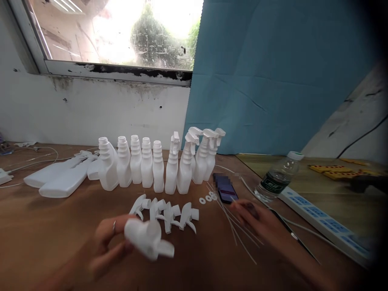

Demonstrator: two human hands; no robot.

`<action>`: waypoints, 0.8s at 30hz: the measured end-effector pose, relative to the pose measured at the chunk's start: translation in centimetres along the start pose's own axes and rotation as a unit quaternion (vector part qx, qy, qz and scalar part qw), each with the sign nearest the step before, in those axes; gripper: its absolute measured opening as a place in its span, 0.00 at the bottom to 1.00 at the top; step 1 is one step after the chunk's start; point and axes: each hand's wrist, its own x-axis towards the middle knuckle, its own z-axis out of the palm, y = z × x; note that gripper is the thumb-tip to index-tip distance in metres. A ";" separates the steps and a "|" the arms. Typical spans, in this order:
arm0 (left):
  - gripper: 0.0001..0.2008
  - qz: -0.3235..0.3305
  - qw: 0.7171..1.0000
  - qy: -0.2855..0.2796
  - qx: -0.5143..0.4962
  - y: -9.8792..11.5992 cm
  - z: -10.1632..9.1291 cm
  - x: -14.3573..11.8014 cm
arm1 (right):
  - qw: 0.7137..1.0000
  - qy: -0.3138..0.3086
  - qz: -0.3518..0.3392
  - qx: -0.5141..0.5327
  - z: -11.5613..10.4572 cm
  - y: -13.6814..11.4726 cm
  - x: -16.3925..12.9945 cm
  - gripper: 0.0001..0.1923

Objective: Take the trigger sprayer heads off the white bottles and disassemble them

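Note:
In the head view, my left hand [106, 242] is closed around a white trigger spray head [144, 237], held above the brown table and slightly blurred. My right hand [253, 216] has its fingers pinched together by the phone [226, 188]; what sits at the fingertips is too small to make out. Thin white dip tubes [239, 230] lie beneath and beside that hand. Several white washers [208, 198] rest left of the phone. Between my hands, more spray heads [187, 215] lie in a row.
Behind them stand several open-necked white bottles [147, 165] and bottles with spray heads fitted [184, 171]. White bottles lie flat [65, 182] at left. A water bottle [277, 178], a power strip [321, 222] and cables are at right. The wall and window close off the back.

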 end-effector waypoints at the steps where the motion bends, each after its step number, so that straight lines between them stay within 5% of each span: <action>1: 0.06 -0.013 1.000 0.004 -0.013 -0.4 0.4 1.2 | 1.000 0.009 -0.013 -0.027 0.6 0.2 1.8 0.22; 6: 0.14 -0.068 0.970 -0.064 -0.226 -1.6 2.2 6.6 | 0.995 0.052 -0.025 -0.081 2.5 1.9 8.6 0.18; 10: 0.13 -0.091 0.938 -0.063 -0.328 -2.3 3.0 8.3 | 0.986 0.102 -0.037 -0.127 2.5 2.2 10.2 0.08; 14: 0.09 -0.114 0.927 -0.037 -0.355 -3.4 2.8 8.2 | 0.983 0.132 -0.034 -0.122 1.9 1.0 10.7 0.12; 20: 0.12 -0.122 0.929 -0.040 -0.347 -4.5 1.4 7.9 | 0.987 0.159 -0.019 -0.010 0.2 -1.3 11.8 0.20; 24: 0.13 -0.137 0.926 -0.046 -0.350 -3.9 1.5 8.1 | 0.983 0.093 -0.033 0.154 1.4 -2.2 10.9 0.32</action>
